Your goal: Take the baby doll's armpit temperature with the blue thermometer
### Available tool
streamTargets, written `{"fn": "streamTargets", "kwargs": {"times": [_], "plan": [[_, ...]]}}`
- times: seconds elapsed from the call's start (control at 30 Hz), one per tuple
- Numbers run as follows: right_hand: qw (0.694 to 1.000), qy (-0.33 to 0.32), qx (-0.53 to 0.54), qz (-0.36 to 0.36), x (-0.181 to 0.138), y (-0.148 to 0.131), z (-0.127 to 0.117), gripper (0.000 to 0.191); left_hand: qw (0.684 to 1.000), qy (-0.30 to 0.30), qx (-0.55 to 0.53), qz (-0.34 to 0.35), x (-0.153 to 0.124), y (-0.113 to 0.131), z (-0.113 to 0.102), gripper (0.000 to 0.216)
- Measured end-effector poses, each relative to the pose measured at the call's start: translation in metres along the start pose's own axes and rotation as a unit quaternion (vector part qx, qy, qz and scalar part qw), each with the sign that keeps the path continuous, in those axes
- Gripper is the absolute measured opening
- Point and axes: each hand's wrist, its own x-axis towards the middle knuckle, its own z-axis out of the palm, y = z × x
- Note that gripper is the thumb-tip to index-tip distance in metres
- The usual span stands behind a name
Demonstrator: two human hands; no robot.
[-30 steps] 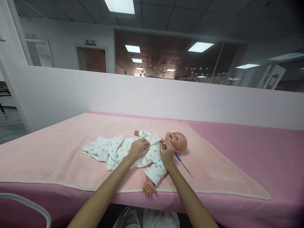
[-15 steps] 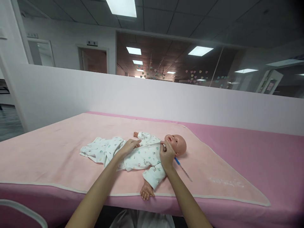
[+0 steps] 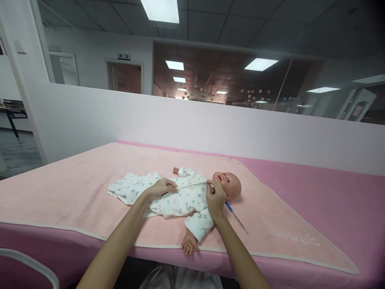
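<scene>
A baby doll point(image 3: 231, 184) lies on its back on a light pink blanket point(image 3: 75, 188), head to the right. It wears a white printed romper point(image 3: 183, 198). My left hand point(image 3: 162, 188) pinches the romper's front edge at the doll's middle. My right hand point(image 3: 215, 196) pinches the same edge at the collar, just under the doll's chin. The cloth edge runs taut between the two hands. One bare doll hand point(image 3: 189, 245) reaches the blanket's front edge.
A thin thermometer with a blue end point(image 3: 237, 216) lies on the blanket just right of my right wrist. The blanket covers a darker pink padded table point(image 3: 331, 188). A low white wall point(image 3: 120, 120) stands behind it. A white curved rail point(image 3: 36, 265) shows at bottom left.
My left hand has slid left along the romper's front edge, from the chest to the doll's middle, pulling the edge straight. My right hand has stayed at the collar.
</scene>
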Motion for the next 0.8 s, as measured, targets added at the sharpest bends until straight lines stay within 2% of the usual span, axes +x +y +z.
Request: {"fn": "streamTargets", "kwargs": {"times": [0.17, 0.37, 0.5, 0.6, 0.7, 0.8], "plan": [[1.0, 0.002, 0.007, -0.003, 0.001, 0.0, 0.0, 0.017, 0.987, 0.07, 0.142, 0.035, -0.006, -0.002, 0.007, 0.033], [1.0, -0.002, 0.007, 0.007, 0.0, 0.0, 0.001, 0.018, 0.933, 0.171, 0.297, 0.114, -0.009, -0.014, 0.016, 0.032], [1.0, -0.009, 0.009, 0.006, -0.001, 0.002, 0.001, 0.017, 0.883, 0.176, 0.406, 0.154, -0.012, -0.013, 0.021, 0.029], [1.0, -0.006, 0.009, 0.008, -0.001, 0.003, 0.003, 0.016, 0.849, 0.162, 0.476, 0.159, -0.012, -0.008, 0.023, 0.034], [1.0, -0.003, 0.002, 0.01, -0.002, 0.003, 0.004, 0.016, 0.828, 0.158, 0.519, 0.145, -0.01, -0.005, 0.026, 0.035], [1.0, -0.002, 0.005, 0.01, -0.002, 0.003, 0.004, 0.016, 0.819, 0.178, 0.525, 0.148, -0.009, -0.009, 0.029, 0.032]]}}
